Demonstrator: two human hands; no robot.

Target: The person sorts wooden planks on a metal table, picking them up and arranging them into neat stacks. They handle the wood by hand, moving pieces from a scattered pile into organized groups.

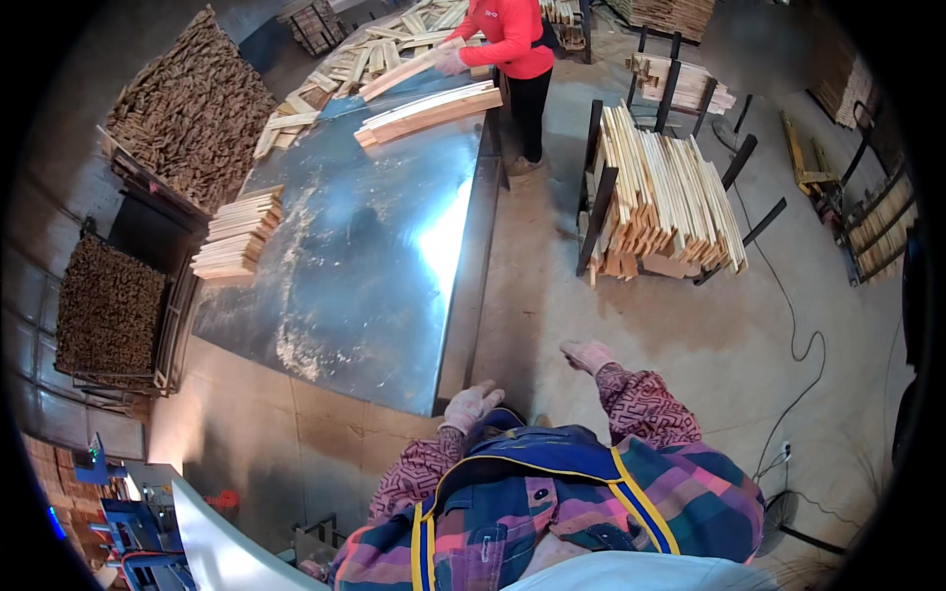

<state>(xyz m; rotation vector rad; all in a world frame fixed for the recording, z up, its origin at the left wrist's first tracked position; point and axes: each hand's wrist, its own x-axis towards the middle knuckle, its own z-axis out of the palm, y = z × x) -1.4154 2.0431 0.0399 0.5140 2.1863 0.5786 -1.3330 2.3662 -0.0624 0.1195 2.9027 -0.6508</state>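
Note:
My left hand (472, 406), in a pale work glove, is just beside the near right corner of the metal-topped table (365, 325). Its fingers look loosely apart and nothing shows in them. Out over the floor to the right, my right hand (587, 357) wears a similar glove. Its fingers stretch toward the left, with nothing held. The nearest wood to it is a stack of light boards (665, 197) on a rack with dark upright posts. Patterned red sleeves cover both forearms.
Across the table, a person in a red top (517, 39) handles a board (414, 69) beside a bundle of boards (429, 113). A row of short slats (238, 232) lies on the table's left edge. Large wood piles (192, 113) stand beyond. A black cable (796, 325) crosses the floor.

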